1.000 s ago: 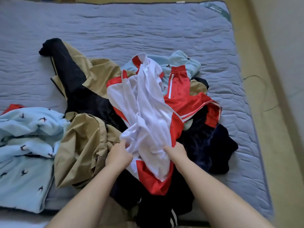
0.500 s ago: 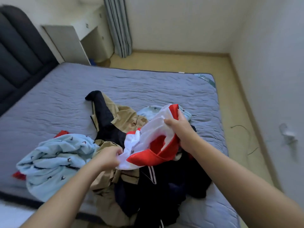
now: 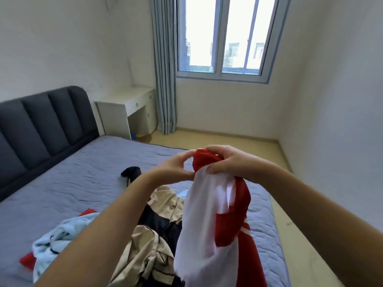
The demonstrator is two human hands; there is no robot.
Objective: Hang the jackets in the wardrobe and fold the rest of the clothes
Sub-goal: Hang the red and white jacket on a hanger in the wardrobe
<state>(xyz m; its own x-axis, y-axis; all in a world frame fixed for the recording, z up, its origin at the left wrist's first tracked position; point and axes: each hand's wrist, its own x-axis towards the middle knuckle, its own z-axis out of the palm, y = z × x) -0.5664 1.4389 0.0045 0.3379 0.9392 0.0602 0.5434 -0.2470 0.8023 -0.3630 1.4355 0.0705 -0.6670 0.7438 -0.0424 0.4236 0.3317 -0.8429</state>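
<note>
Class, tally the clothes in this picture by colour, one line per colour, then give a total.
Red-and-white garment: 1
Light blue garment: 1
Beige jacket: 1
Dark garment: 1
Plain red garment: 1
Total: 5 in view; more may lie hidden underneath.

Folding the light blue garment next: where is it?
Head view, lower left: the light blue garment lies crumpled on the bed, left of the beige jacket.

No readable text anywhere (labels or brands).
</note>
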